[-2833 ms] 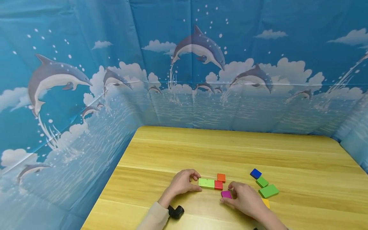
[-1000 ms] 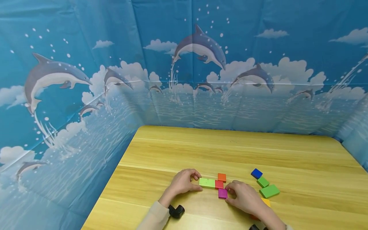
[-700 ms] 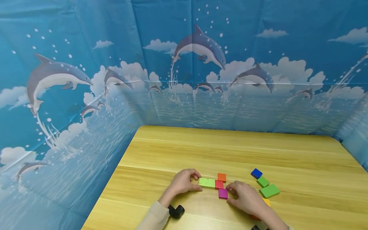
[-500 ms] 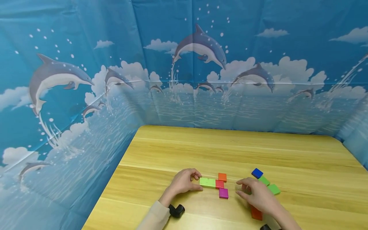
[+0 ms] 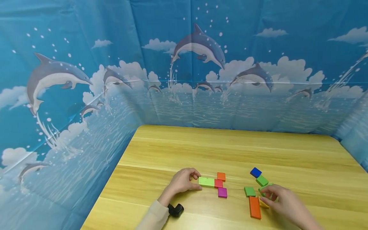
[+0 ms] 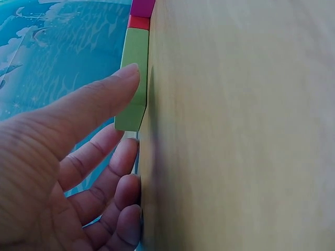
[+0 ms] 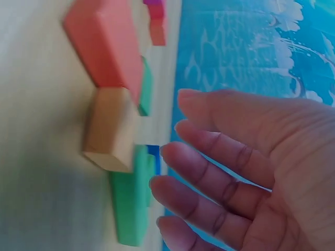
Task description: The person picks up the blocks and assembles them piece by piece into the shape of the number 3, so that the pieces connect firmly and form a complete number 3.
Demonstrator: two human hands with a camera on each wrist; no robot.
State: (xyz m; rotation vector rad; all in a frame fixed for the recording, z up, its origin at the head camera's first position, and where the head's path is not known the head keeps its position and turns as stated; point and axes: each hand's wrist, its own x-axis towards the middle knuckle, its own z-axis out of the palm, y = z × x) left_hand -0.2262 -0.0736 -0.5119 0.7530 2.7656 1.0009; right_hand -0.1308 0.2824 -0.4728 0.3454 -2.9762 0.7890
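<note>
My left hand [image 5: 184, 181] stays at the left end of a light green block [image 5: 206, 182], thumb along its near side and index finger by its far side. In the left wrist view the thumb overlaps that block [image 6: 135, 57]. A red block [image 5: 218, 183] adjoins its right end, with an orange block [image 5: 221, 176] behind and a purple block [image 5: 222, 192] in front. My right hand [image 5: 283, 203] hovers over a yellow block [image 5: 263, 203], partly covering it. In the right wrist view, the fingers stand apart from this block [image 7: 107, 128], holding nothing.
Left of the yellow block lie a long orange-red block [image 5: 255, 207] and a small green block [image 5: 249, 191]. Behind are a larger green block, partly hidden by my fingers, another green block [image 5: 262, 180] and a blue block [image 5: 255, 172]. A dolphin-print sheet [image 5: 172, 108] encloses the wooden table [image 5: 172, 150].
My right hand held the purple block, set it down in front of the red block, let go and moved right to the yellow block. The left hand has stayed put.
</note>
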